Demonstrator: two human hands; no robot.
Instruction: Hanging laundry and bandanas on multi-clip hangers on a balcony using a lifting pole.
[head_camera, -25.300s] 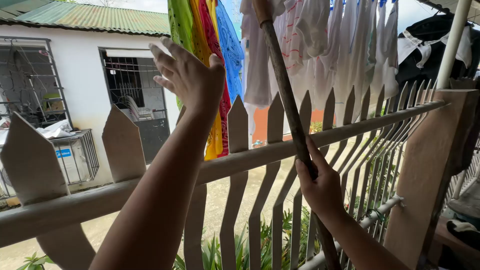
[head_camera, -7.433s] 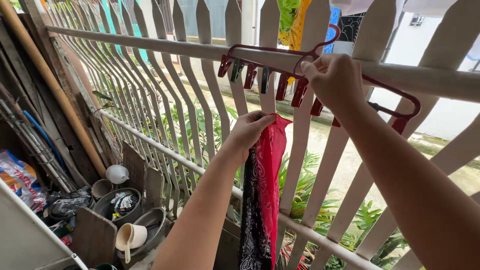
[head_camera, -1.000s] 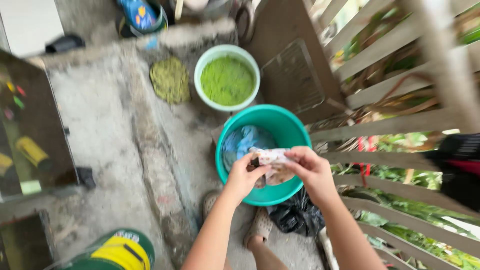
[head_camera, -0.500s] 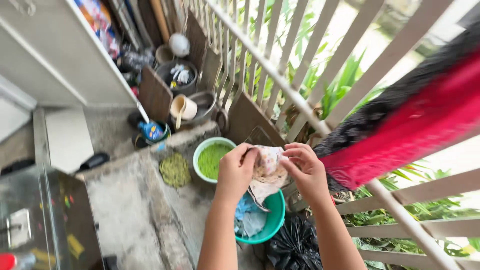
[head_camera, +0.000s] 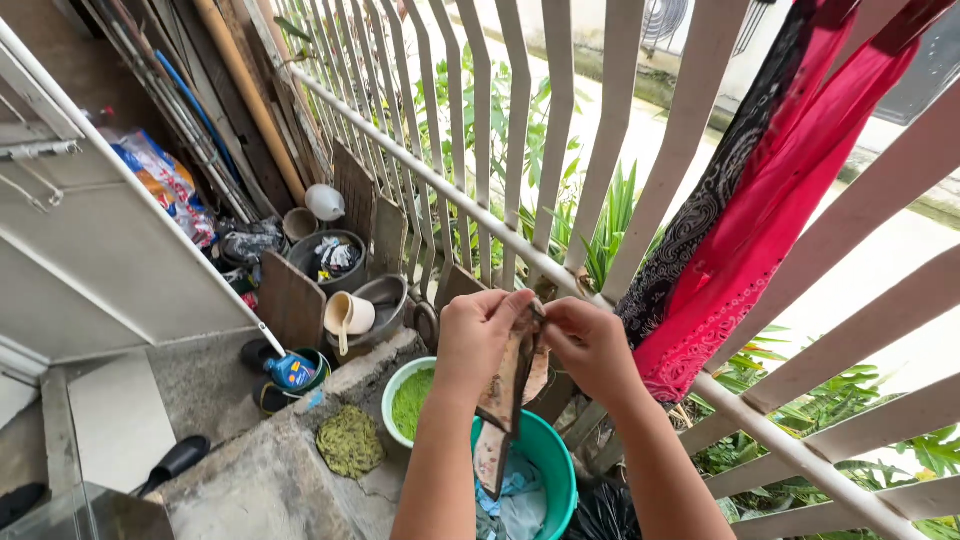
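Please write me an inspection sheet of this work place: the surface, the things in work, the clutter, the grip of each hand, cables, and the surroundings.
Surface: rough concrete ledge, stained, with a green scrubbing pad lying on it.
Things in work: a patterned cloth held up over a teal basin that holds bluish laundry.
Clutter: white bowl of green stuff, cream cup, pots, poles, wooden boards along the fence.
Grip: left hand and right hand both pinch the cloth's top edge.
Cables: nothing seen.
Surroundings: white picket fence with a red and a black bandana hanging; green plants beyond.
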